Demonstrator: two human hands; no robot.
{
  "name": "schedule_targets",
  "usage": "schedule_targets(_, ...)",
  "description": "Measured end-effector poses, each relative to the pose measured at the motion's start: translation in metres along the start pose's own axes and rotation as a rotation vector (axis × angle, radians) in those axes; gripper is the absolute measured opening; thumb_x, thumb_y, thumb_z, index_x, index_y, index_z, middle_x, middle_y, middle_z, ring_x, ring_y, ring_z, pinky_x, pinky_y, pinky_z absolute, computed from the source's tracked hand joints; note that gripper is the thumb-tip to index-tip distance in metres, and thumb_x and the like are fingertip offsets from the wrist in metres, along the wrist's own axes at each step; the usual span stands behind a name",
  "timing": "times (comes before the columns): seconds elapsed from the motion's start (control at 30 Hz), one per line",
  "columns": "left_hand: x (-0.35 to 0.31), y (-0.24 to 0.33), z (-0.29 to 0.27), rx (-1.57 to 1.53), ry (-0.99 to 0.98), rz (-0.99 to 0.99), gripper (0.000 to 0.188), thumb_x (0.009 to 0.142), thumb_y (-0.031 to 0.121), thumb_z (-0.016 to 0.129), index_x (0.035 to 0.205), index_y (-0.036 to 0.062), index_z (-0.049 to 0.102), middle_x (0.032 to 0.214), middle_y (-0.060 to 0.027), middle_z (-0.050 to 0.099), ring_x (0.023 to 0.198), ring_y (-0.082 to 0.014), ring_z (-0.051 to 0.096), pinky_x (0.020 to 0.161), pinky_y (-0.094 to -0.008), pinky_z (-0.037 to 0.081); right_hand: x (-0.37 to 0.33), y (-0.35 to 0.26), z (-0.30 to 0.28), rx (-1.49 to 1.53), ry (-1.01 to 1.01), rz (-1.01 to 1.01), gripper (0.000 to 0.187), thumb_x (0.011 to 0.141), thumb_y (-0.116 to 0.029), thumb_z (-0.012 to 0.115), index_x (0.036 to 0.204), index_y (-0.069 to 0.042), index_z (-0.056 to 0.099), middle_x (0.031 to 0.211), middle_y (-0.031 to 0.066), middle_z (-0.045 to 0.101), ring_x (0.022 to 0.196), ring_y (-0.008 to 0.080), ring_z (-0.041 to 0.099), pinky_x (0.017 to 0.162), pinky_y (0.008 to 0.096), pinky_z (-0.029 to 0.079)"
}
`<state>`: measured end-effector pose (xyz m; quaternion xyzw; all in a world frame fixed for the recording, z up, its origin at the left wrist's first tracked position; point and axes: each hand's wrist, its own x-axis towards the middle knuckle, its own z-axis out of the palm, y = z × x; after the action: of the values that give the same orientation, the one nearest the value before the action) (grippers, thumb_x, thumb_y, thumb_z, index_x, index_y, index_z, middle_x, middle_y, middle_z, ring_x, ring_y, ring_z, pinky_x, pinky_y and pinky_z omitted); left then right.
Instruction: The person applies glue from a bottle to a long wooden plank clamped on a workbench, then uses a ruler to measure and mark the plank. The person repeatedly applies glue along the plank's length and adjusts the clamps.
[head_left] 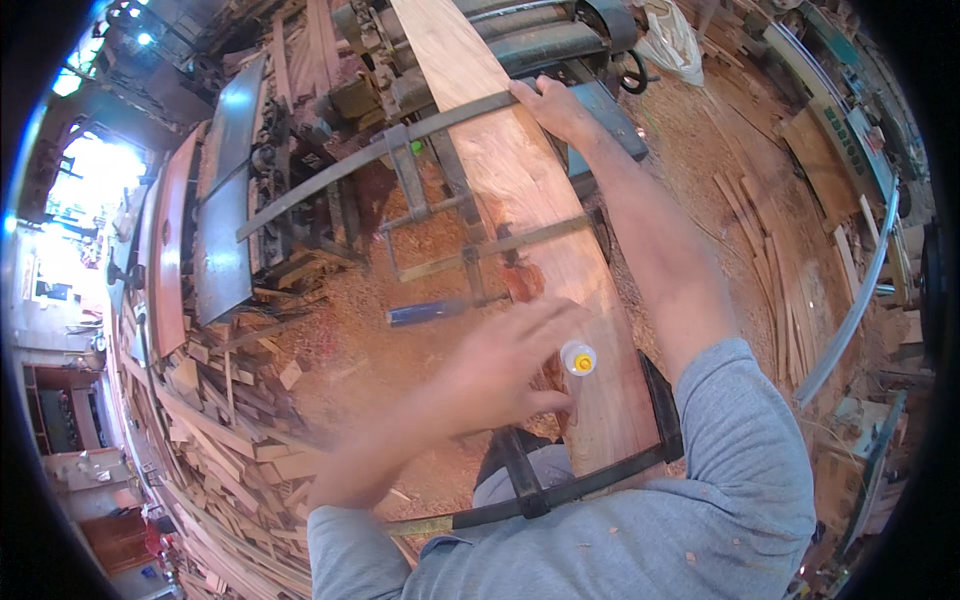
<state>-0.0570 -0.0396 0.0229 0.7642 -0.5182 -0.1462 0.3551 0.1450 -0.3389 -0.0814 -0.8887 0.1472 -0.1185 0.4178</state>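
A long wooden board (520, 170) runs away from me, with bar clamps lying across it. At its far part, my right hand (550, 108) is closed around the end of a long metal bar clamp (340, 178). My left hand (505, 360), blurred by motion, is over the board's left edge with fingers and thumb apart. Just right of it, a small clear bottle with a yellow cap (579, 358) stands on the board; I see no grip on it. Across the middle lies a second bar clamp (530, 238). Closest to my body is a dark bar clamp (590, 485).
Beyond the board stands a machine with rollers (540, 45). A blue handle (428, 312) juts out left of the board. Wood offcuts (240, 455) are heaped at the left, and long strips (765, 270) lie on the sawdust-covered floor at the right.
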Motion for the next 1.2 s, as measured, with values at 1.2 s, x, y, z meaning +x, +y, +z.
schedule_targets(1.2,0.043,-0.092,-0.044,0.502,0.487,-0.385,0.033,0.077,0.026,0.084,0.098,0.0048,0.068,0.089,-0.0136,0.068,0.085,-0.0290,0.067,0.076,-0.0396,0.052,-0.006,-0.010,-0.005,0.071,-0.036,0.018,0.065,0.096,-0.051,0.054,0.117,0.009,0.063,0.118,0.0314,0.065,0.115,0.0424,0.062,0.099,0.0463,0.048)
